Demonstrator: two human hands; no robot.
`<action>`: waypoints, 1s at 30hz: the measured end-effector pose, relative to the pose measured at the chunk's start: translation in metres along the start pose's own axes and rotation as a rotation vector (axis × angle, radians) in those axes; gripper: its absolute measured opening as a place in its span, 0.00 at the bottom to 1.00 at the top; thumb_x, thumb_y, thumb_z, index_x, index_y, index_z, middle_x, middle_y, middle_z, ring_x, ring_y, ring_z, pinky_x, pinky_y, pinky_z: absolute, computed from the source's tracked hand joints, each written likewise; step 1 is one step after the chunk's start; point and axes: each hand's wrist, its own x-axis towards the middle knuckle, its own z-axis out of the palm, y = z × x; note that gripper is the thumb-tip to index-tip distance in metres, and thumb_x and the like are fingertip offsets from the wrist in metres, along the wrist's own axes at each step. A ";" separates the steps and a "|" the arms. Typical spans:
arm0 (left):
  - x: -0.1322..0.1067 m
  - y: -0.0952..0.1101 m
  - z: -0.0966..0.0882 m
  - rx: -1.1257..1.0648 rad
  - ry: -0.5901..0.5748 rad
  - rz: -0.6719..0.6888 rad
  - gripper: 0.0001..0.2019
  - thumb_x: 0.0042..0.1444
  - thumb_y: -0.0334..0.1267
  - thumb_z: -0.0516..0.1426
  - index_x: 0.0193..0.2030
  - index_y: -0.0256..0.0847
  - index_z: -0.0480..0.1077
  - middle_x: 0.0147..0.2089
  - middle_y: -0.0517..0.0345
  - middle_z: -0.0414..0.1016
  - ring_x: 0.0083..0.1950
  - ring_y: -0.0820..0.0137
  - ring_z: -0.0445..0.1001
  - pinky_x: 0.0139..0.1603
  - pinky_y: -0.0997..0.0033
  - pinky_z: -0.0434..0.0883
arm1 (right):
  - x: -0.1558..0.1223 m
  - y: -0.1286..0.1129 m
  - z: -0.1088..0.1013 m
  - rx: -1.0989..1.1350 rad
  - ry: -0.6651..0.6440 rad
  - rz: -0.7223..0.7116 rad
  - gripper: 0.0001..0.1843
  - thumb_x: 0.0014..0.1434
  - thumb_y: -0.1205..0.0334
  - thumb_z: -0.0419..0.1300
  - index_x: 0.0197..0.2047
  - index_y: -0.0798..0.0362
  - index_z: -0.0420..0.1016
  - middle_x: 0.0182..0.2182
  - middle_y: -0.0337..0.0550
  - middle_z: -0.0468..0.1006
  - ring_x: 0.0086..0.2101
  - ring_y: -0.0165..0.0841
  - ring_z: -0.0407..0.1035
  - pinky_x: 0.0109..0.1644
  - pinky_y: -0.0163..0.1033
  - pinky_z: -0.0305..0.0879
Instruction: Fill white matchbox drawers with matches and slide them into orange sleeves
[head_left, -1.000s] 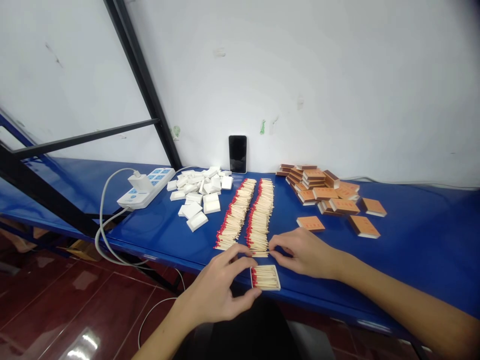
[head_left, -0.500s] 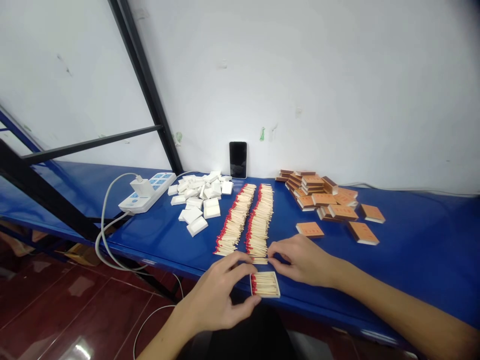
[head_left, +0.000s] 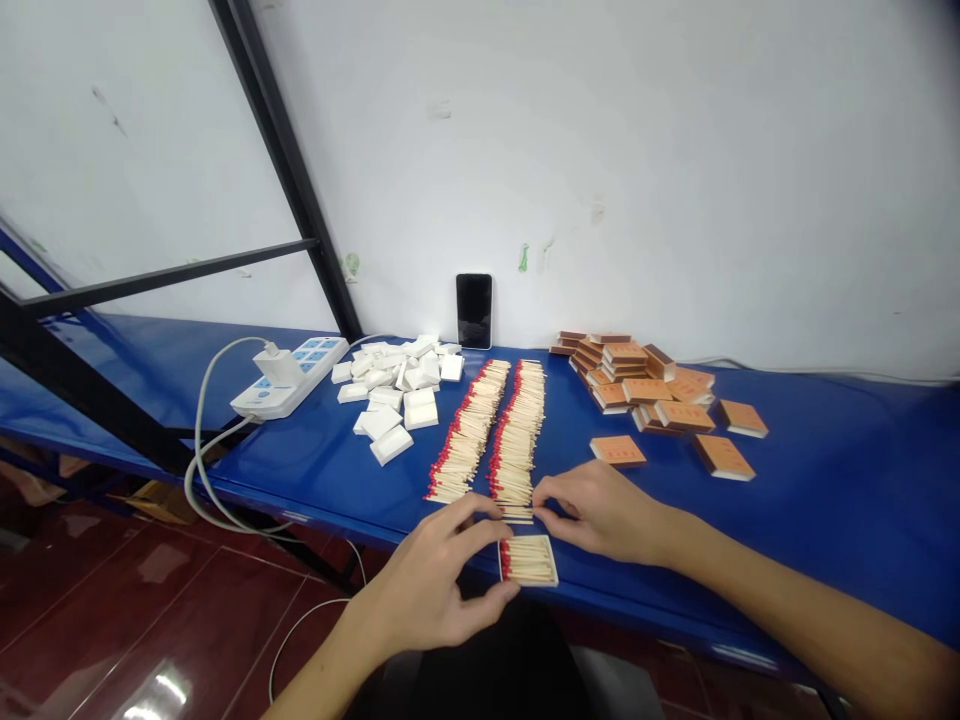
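The left hand (head_left: 442, 580) is clamped on a small white tray (head_left: 529, 560), thumb on its near edge and fingers curled over its far left corner. The tray lies flat at the near edge of the desk (head_left: 825, 480), right in front of the person. It is a shallow open box, filled almost across with pale matches lying side by side, all red heads pointing left.

The right hand (head_left: 600, 510) rests just beyond the tray, its fingertips drawn in at the near end of the right row (head_left: 519, 435) of matches. Whether any sticks are actually pinched between them cannot be told.

To do this well, it seems wise to pin the tray firmly so it does not slide off the desk edge. A small bunch taken from the row's end should disturb its neighbours least. The heads should stay turned left, to match those already in the tray. Sticks laid flat and parallel should settle level with the rim.

A left row (head_left: 466, 435) runs alongside the right one. Empty white trays (head_left: 394, 395) are heaped to the left, near a power strip (head_left: 289, 375). Orange sleeves (head_left: 645, 385) are piled to the right, and a phone (head_left: 474, 310) leans on the wall behind.
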 end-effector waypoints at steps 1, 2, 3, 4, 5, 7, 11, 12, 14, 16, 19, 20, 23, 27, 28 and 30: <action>0.000 0.000 0.000 0.000 0.001 0.003 0.17 0.57 0.37 0.63 0.54 0.43 0.72 0.57 0.48 0.71 0.55 0.61 0.75 0.57 0.62 0.75 | 0.000 0.000 0.000 0.002 0.002 -0.003 0.09 0.65 0.64 0.56 0.37 0.53 0.78 0.21 0.36 0.74 0.22 0.27 0.64 0.29 0.33 0.50; 0.001 0.000 0.000 0.000 0.002 0.003 0.17 0.57 0.37 0.63 0.54 0.43 0.72 0.57 0.48 0.71 0.55 0.61 0.75 0.56 0.62 0.75 | 0.000 0.000 0.000 0.004 0.006 -0.003 0.09 0.65 0.64 0.56 0.37 0.53 0.78 0.21 0.36 0.73 0.22 0.27 0.63 0.28 0.33 0.50; 0.001 0.000 0.000 0.000 0.001 0.003 0.18 0.57 0.38 0.63 0.54 0.43 0.72 0.57 0.47 0.70 0.54 0.61 0.75 0.56 0.61 0.75 | 0.000 0.000 0.001 0.008 0.012 -0.001 0.09 0.65 0.64 0.56 0.36 0.54 0.78 0.21 0.36 0.73 0.21 0.27 0.63 0.28 0.33 0.50; 0.001 0.000 0.001 0.001 0.001 0.000 0.18 0.57 0.38 0.63 0.54 0.43 0.72 0.58 0.47 0.70 0.54 0.61 0.75 0.55 0.61 0.75 | 0.000 0.000 0.001 0.013 0.019 0.004 0.09 0.64 0.64 0.56 0.36 0.54 0.78 0.20 0.36 0.72 0.21 0.27 0.62 0.28 0.33 0.50; 0.000 0.000 0.001 0.002 0.001 -0.002 0.18 0.57 0.38 0.63 0.54 0.43 0.72 0.58 0.47 0.70 0.54 0.61 0.75 0.55 0.61 0.76 | 0.000 0.000 0.002 0.018 0.028 0.012 0.09 0.64 0.64 0.57 0.36 0.54 0.78 0.19 0.35 0.71 0.20 0.27 0.61 0.28 0.32 0.50; 0.000 0.000 0.001 0.006 0.005 -0.002 0.18 0.57 0.38 0.63 0.54 0.43 0.72 0.58 0.47 0.70 0.54 0.60 0.75 0.55 0.61 0.76 | 0.001 0.000 0.002 0.034 0.050 0.031 0.09 0.63 0.64 0.57 0.34 0.54 0.79 0.18 0.34 0.69 0.19 0.26 0.60 0.28 0.32 0.50; -0.001 0.001 0.000 0.010 0.018 0.006 0.17 0.56 0.37 0.63 0.54 0.43 0.72 0.59 0.46 0.70 0.56 0.60 0.75 0.57 0.61 0.75 | 0.002 -0.002 0.004 0.067 0.072 0.041 0.08 0.61 0.65 0.58 0.34 0.54 0.79 0.17 0.33 0.67 0.19 0.25 0.58 0.27 0.31 0.50; 0.000 0.001 0.000 0.012 0.022 0.008 0.17 0.56 0.37 0.63 0.53 0.43 0.72 0.59 0.46 0.70 0.56 0.60 0.75 0.57 0.61 0.75 | 0.002 -0.002 0.004 0.068 0.075 0.039 0.08 0.61 0.65 0.58 0.34 0.54 0.79 0.17 0.32 0.67 0.19 0.25 0.58 0.27 0.31 0.50; 0.000 0.001 0.000 0.018 0.027 0.010 0.17 0.56 0.37 0.63 0.53 0.43 0.72 0.60 0.46 0.70 0.56 0.60 0.75 0.58 0.61 0.75 | 0.002 -0.003 0.004 0.070 0.077 0.035 0.08 0.61 0.65 0.58 0.34 0.54 0.79 0.17 0.32 0.67 0.19 0.25 0.58 0.27 0.31 0.50; 0.000 0.001 0.001 0.025 0.032 0.009 0.17 0.56 0.37 0.63 0.54 0.43 0.72 0.60 0.46 0.70 0.57 0.59 0.75 0.58 0.61 0.75 | 0.002 -0.003 0.005 0.075 0.078 0.035 0.08 0.62 0.65 0.58 0.34 0.54 0.79 0.18 0.32 0.67 0.19 0.25 0.58 0.28 0.31 0.51; 0.000 0.001 0.001 0.030 0.027 0.001 0.18 0.56 0.38 0.63 0.54 0.43 0.72 0.60 0.45 0.71 0.57 0.59 0.75 0.58 0.60 0.75 | 0.002 -0.003 0.006 0.088 0.078 0.043 0.08 0.61 0.65 0.59 0.34 0.54 0.79 0.17 0.32 0.66 0.19 0.25 0.58 0.27 0.31 0.51; 0.000 0.001 0.001 0.031 0.022 -0.003 0.18 0.56 0.38 0.63 0.54 0.43 0.72 0.60 0.45 0.71 0.57 0.58 0.75 0.58 0.60 0.75 | 0.002 -0.003 0.006 0.091 0.081 0.045 0.08 0.61 0.65 0.59 0.34 0.54 0.79 0.17 0.32 0.66 0.19 0.24 0.57 0.27 0.31 0.51; 0.000 0.001 0.001 0.033 0.013 -0.007 0.18 0.56 0.37 0.63 0.54 0.43 0.73 0.60 0.45 0.72 0.58 0.58 0.76 0.58 0.59 0.75 | 0.002 -0.002 0.007 0.093 0.088 0.042 0.09 0.62 0.65 0.58 0.34 0.54 0.80 0.17 0.31 0.65 0.18 0.24 0.57 0.27 0.31 0.51; 0.000 0.002 0.000 0.025 0.023 0.000 0.19 0.55 0.37 0.63 0.54 0.42 0.73 0.60 0.45 0.73 0.58 0.58 0.76 0.59 0.59 0.75 | 0.002 -0.003 0.007 0.096 0.094 0.032 0.10 0.63 0.64 0.58 0.34 0.54 0.80 0.17 0.32 0.66 0.18 0.25 0.57 0.27 0.31 0.51; 0.000 0.002 0.000 0.024 0.024 0.000 0.18 0.56 0.37 0.63 0.54 0.42 0.73 0.60 0.45 0.73 0.58 0.58 0.76 0.59 0.59 0.75 | 0.002 -0.003 0.006 0.097 0.096 0.030 0.10 0.63 0.64 0.58 0.35 0.54 0.81 0.17 0.33 0.67 0.18 0.25 0.58 0.27 0.31 0.52; 0.000 0.002 0.000 0.024 0.024 0.000 0.18 0.56 0.38 0.63 0.54 0.42 0.73 0.60 0.45 0.73 0.58 0.58 0.76 0.59 0.59 0.75 | 0.003 -0.004 0.006 0.100 0.098 0.030 0.11 0.63 0.63 0.58 0.35 0.54 0.81 0.17 0.33 0.67 0.18 0.25 0.58 0.27 0.31 0.52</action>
